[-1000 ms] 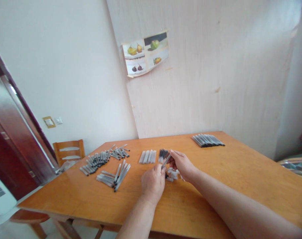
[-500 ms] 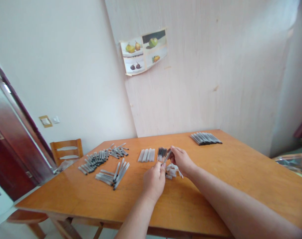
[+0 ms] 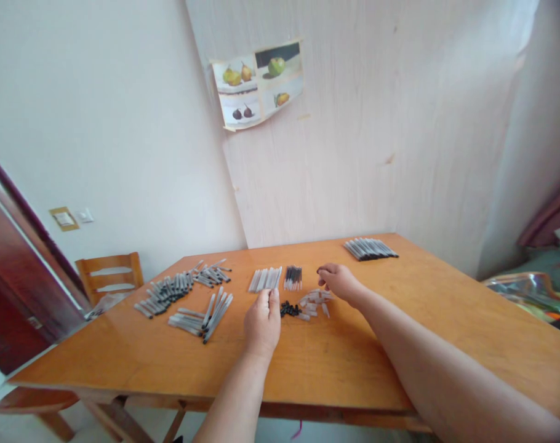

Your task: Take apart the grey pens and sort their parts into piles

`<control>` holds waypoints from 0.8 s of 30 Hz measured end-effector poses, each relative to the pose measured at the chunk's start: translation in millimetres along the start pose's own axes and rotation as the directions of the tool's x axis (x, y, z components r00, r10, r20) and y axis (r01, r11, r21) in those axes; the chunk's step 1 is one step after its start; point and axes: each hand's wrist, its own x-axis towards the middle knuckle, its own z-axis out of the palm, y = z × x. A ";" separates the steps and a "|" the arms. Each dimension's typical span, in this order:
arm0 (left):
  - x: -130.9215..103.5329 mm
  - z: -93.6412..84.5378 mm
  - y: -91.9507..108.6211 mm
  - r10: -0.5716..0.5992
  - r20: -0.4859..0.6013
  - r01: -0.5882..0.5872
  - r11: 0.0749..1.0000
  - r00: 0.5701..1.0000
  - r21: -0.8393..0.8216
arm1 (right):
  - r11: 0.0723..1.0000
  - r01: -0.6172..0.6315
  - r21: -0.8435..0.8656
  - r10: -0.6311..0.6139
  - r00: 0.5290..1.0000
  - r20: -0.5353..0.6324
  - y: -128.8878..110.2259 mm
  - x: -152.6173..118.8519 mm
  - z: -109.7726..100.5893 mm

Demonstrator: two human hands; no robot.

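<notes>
My left hand [image 3: 263, 321] is closed with thumb and forefinger on a clear pen barrel [image 3: 278, 278], at the right end of a row of clear pen barrels [image 3: 263, 280]. My right hand [image 3: 340, 283] hovers to the right with its fingers pinched; something small and dark shows at the fingertips, too small to make out. Between the hands lie a row of dark pen refills [image 3: 293, 278], a heap of small black pen plugs [image 3: 289, 309] and a pile of translucent pen caps [image 3: 315, 303].
Capped pens lie in a loose pile [image 3: 169, 289] and a smaller group [image 3: 210, 317] on the left of the wooden table [image 3: 354, 363]. More pens [image 3: 371, 248] are lined up at the far right. A wooden chair [image 3: 111, 275] stands beyond the left edge.
My hands have moved apart: the left went to the clear barrels, the right drew back from the refills. The black plugs now show between them. The view has shifted slightly right.
</notes>
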 end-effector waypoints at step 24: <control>2.9 1.2 -7.3 -0.031 -0.042 0.025 0.988 0.999 -0.149 | 0.948 0.021 -0.317 -0.009 0.999 0.041 37.9 13.7 -13.7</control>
